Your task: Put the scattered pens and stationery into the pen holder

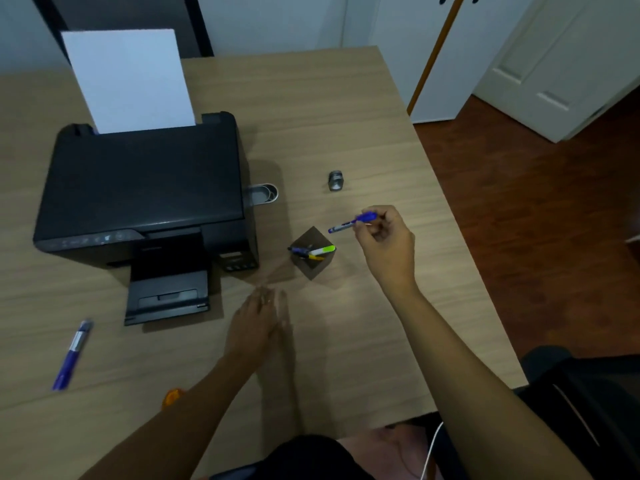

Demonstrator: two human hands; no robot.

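Observation:
A dark square pen holder [313,266] stands mid-table with a green highlighter [323,250], a dark blue pen and a yellow one in it. My right hand [386,242] is just right of the holder and grips a blue pen [351,222] that points left, above the holder's far right corner. Flat on the table in front of the holder lies my left hand [258,322], blurred, fingers apart, holding nothing. A blue and silver pen [72,355] lies at the near left. A small orange object [172,397] peeks out beside my left forearm.
A black printer [145,192] with a white sheet [128,81] upright in it fills the left of the wooden table [346,116]. A metal tin [265,194] sits against its right side. A small silver cylinder [335,180] stands behind the holder. The table edge runs along the right.

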